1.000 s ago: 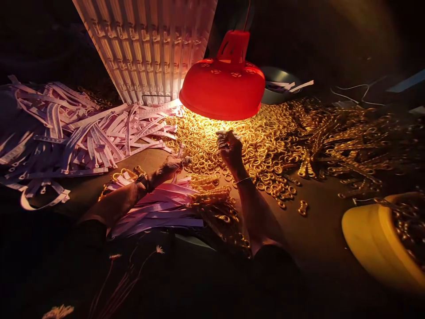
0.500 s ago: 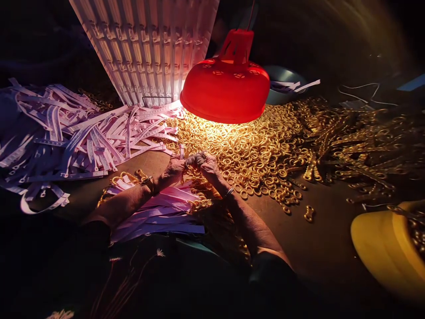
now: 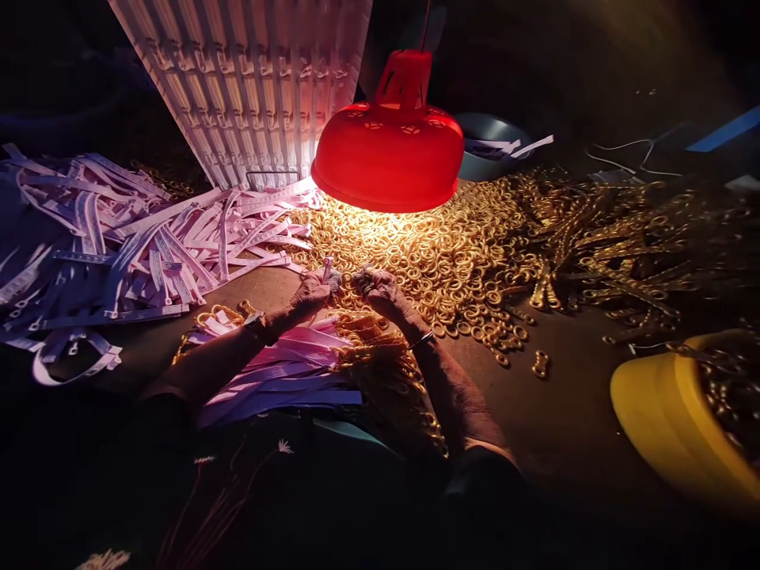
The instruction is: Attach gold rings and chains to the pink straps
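Observation:
My left hand (image 3: pixel 313 290) pinches the end of a white strip (image 3: pixel 327 267) that sticks up from its fingers. My right hand (image 3: pixel 380 290) is curled shut just beside it, holding small gold rings that I can barely make out. Both hands hover at the near edge of a big heap of gold rings (image 3: pixel 439 253) under a red lamp shade (image 3: pixel 389 154). Below my wrists lies a bundle of white strips (image 3: pixel 279 372) with strung gold rings (image 3: pixel 380 356) on them.
A large pile of loose white strips (image 3: pixel 119 245) covers the left. A white ribbed panel (image 3: pixel 249 79) stands behind. Linked gold chains (image 3: pixel 623 245) spread to the right. A yellow tub (image 3: pixel 670 412) with gold parts sits at the right edge; a dark bowl (image 3: pixel 492 142) sits behind the lamp.
My right hand came back from the ring heap under the lamp to meet my left hand. The two hands are now slightly apart, and the strip end stands up in the left.

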`<action>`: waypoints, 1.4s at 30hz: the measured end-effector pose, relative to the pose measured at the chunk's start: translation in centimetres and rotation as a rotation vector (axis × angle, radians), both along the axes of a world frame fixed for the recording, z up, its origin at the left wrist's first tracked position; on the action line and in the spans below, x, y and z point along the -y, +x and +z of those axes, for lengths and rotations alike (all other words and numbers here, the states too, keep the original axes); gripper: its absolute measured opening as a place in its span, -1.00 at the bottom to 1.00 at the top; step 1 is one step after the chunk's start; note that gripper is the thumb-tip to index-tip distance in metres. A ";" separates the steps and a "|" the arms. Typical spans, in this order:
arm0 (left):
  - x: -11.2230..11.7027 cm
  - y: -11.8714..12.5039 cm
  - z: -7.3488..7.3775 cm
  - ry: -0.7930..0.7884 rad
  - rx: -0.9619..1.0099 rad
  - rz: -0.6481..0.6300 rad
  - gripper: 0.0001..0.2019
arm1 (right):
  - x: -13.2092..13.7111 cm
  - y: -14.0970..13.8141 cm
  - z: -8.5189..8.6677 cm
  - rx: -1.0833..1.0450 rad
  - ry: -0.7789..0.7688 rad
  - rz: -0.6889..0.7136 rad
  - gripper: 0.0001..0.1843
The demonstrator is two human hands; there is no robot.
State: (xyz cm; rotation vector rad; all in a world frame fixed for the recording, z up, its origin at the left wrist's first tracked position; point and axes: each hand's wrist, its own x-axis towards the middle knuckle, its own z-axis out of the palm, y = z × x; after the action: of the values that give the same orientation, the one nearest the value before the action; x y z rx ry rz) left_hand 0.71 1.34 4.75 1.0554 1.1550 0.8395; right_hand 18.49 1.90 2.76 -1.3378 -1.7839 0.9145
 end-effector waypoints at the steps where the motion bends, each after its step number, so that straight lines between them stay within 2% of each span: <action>1: 0.2 0.0 0.1 0.010 -0.002 -0.018 -0.83 | 0.1 0.0 0.1 0.027 0.012 0.008 -0.67; 5: 0.4 0.1 -0.6 0.042 -0.047 -0.062 -0.72 | 0.4 0.1 0.3 0.035 0.007 0.058 -0.68; 9: -0.1 0.4 -1.5 -0.004 0.031 -0.045 -0.68 | 0.6 -0.1 -0.1 -0.081 -0.031 0.021 -0.59; 13: -0.2 0.7 -1.3 -0.014 0.058 -0.004 -0.66 | 0.5 -0.7 -0.9 -0.208 -0.106 -0.038 -0.51; 16: -0.2 0.8 -1.0 0.031 0.012 0.021 -0.67 | 0.4 -1.0 -1.3 -0.247 -0.123 -0.027 -0.48; 22: -0.7 0.9 -1.5 0.012 0.020 -0.050 -0.74 | 0.4 -1.4 -1.1 -0.177 -0.067 -0.042 -0.53; 29: -1.3 0.6 -2.7 0.029 0.061 -0.125 -0.60 | 0.7 -2.1 -0.1 -0.070 0.083 -0.125 -0.60; 31: -1.2 0.4 -2.7 0.027 0.078 -0.144 -0.55 | 0.6 -1.9 -0.1 -0.044 0.067 -0.106 -0.59; 33: -0.9 0.2 -2.4 0.058 0.124 -0.142 -0.53 | 0.5 -1.7 -0.2 -0.052 -0.014 -0.061 -0.58; 35: -0.6 0.3 -2.2 0.105 0.155 -0.142 -0.55 | 0.4 -1.6 -0.3 -0.105 -0.108 -0.011 -0.58; 37: -0.2 0.3 -1.9 0.154 0.161 -0.144 -0.58 | 0.5 -1.7 -0.3 -0.151 -0.131 0.013 -0.60; 40: 0.0 0.4 -1.3 0.157 0.145 -0.127 -0.62 | 0.8 -2.1 -0.1 -0.110 -0.002 -0.053 -0.65; 42: -0.1 0.2 -0.9 0.063 0.120 -0.120 -0.65 | 1.1 -2.4 -0.1 -0.043 0.104 -0.128 -0.71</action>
State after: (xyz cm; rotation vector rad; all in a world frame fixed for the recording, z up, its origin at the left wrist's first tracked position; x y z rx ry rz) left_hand 0.91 1.43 3.88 1.0998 0.9603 0.8366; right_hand 16.10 0.83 2.64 -1.3391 -1.6690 0.7656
